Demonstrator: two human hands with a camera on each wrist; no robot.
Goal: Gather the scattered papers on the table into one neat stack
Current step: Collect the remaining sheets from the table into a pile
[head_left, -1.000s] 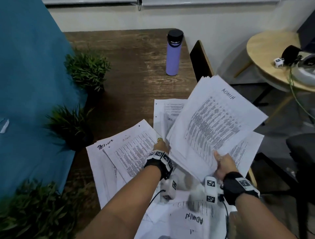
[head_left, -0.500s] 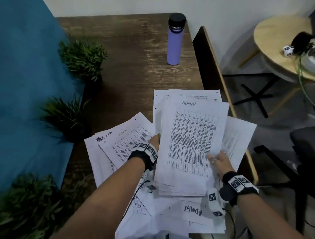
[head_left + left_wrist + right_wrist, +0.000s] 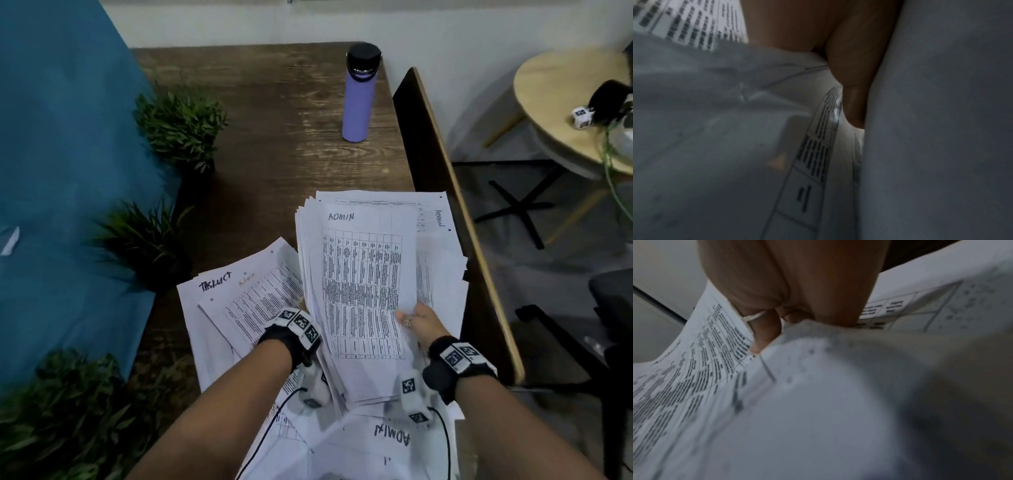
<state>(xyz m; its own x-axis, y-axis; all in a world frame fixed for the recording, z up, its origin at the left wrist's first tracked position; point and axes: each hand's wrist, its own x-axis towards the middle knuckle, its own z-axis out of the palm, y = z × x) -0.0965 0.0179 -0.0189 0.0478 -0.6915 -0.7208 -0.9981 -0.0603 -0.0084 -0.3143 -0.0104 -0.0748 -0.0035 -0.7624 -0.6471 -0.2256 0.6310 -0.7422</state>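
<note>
One sheaf of papers (image 3: 359,291) above table (image 3: 274,164), grasped at its sides by two hands: left hand (image 3: 301,305), right hand (image 3: 423,320). Loose sheets (image 3: 246,301) beneath. One bottle (image 3: 359,99); three plants (image 3: 178,126).

You have bare desk (image 3: 274,137) ahead; the purple bottle (image 3: 359,99) and potted plants (image 3: 178,126) flank it.

Both forearms reach forward, hands side by side.
Left hand (image 3: 301,305) is mostly hidden, fingers (image 3: 855,97) tucked under sheets; right hand (image 3: 419,320) pinches a sheaf, thumb on top.
</note>
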